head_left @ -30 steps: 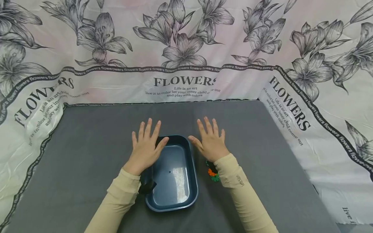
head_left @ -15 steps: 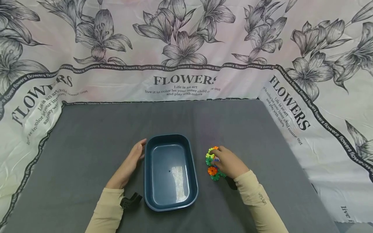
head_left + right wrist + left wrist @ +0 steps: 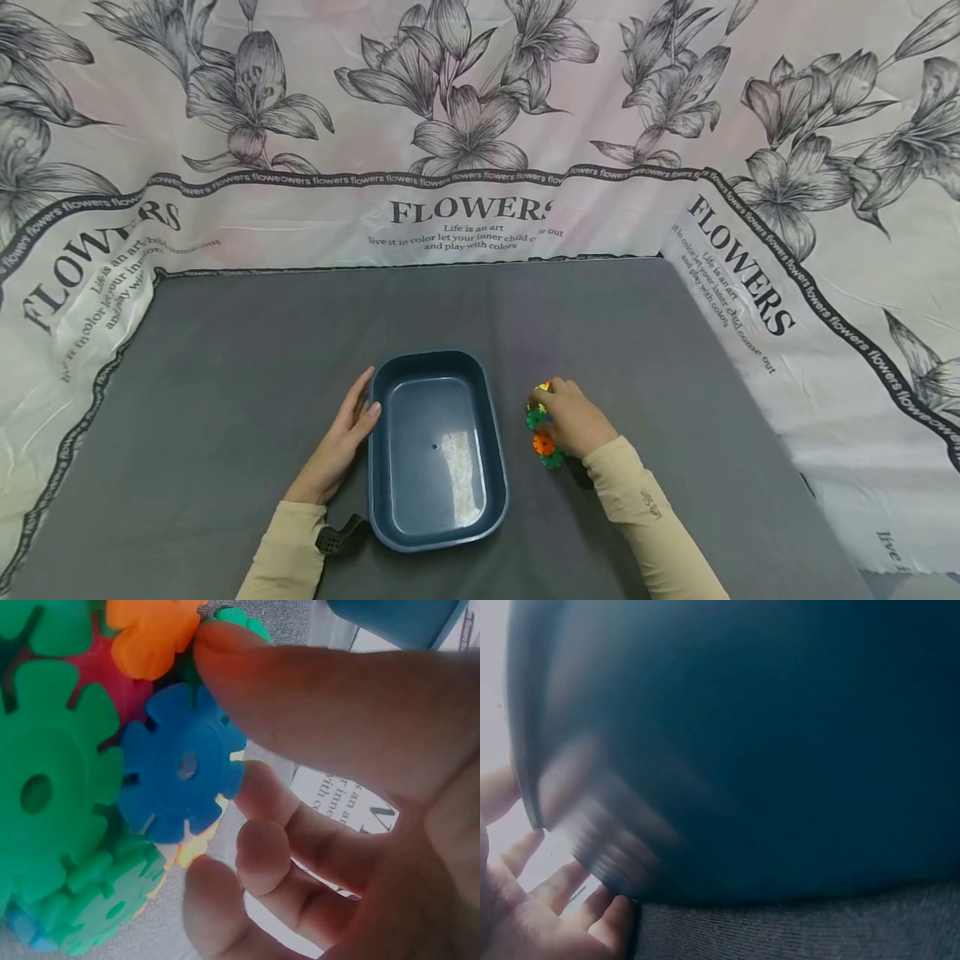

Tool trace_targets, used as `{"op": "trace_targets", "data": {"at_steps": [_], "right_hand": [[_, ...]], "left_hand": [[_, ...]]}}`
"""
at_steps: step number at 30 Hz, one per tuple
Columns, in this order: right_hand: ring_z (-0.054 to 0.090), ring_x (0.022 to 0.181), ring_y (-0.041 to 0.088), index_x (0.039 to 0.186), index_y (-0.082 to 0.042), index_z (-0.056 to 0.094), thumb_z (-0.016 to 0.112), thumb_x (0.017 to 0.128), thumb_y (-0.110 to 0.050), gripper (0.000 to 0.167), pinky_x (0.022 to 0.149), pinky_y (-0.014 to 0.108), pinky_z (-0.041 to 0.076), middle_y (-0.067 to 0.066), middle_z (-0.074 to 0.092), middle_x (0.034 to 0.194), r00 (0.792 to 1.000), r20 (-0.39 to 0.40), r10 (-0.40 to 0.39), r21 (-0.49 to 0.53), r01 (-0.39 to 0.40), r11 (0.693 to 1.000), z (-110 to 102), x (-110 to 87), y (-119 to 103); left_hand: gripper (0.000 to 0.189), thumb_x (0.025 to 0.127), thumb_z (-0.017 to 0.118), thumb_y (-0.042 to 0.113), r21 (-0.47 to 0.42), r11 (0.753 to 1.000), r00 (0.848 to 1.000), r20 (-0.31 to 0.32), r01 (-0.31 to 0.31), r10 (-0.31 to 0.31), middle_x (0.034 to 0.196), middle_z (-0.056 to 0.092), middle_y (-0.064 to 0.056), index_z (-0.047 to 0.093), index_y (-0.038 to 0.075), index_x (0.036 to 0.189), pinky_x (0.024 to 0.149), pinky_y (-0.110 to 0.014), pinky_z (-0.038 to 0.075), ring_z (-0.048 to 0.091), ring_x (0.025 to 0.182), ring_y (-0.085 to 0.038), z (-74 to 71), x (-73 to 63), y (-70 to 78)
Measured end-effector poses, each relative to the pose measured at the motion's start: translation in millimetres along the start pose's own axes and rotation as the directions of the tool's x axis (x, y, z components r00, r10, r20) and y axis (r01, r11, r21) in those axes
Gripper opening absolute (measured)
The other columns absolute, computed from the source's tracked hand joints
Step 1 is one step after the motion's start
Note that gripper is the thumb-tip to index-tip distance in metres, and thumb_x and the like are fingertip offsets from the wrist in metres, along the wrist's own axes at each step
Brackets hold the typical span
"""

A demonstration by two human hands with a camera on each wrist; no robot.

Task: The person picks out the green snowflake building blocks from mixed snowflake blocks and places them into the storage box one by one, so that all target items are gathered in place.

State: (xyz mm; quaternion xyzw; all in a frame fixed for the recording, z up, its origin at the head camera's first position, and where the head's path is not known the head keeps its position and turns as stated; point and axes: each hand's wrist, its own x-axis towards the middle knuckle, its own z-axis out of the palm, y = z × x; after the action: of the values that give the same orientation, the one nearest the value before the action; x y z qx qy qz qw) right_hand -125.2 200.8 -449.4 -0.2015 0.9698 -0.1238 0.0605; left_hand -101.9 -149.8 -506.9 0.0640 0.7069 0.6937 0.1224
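A dark blue rectangular tray [image 3: 435,492] lies on the grey cloth. Beside its left rim is my left hand [image 3: 339,446], thumb tip at the rim and fingers against the outer wall. The left wrist view shows those fingertips touching the blurred blue wall of the tray [image 3: 765,765]. To the tray's right, my right hand [image 3: 576,419] grips a cluster of interlocking flower-shaped plastic discs [image 3: 543,445]. In the right wrist view a blue disc [image 3: 184,761] sits between thumb and fingers, with green discs [image 3: 67,787] and an orange disc [image 3: 154,634] around it.
Grey cloth [image 3: 600,325] covers the work surface around the tray. A white floral sheet [image 3: 465,212] stands along the back and both sides. Black wrist-camera parts [image 3: 341,533] sit near the tray's lower left corner.
Both hands were raised with spread fingers, then came down: the left to the tray's side, the right to the discs. In the last half second the left thumb reached the rim and the right fingers closed in.
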Motion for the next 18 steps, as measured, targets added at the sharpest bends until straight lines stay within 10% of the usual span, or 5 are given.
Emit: {"op": "trace_targets", "data": {"at_steps": [18], "right_hand": [[0.062, 0.079, 0.016, 0.093, -0.007, 0.067, 0.067, 0.087, -0.001, 0.009, 0.072, 0.031, 0.054, 0.003, 0.067, 0.088, 0.962, -0.127, -0.240, 0.230, 0.264, 0.937, -28.3, 23.5, -18.1]], "left_hand": [[0.058, 0.103, 0.045, 0.029, -0.001, 1.000, 1.000, -0.020, 0.007, -0.007, 0.160, 0.008, 0.002, 0.016, 0.037, 0.152, 0.115, -0.060, 0.007, 0.001, 0.148, -0.028, -1.7, 1.5, -0.9]]}}
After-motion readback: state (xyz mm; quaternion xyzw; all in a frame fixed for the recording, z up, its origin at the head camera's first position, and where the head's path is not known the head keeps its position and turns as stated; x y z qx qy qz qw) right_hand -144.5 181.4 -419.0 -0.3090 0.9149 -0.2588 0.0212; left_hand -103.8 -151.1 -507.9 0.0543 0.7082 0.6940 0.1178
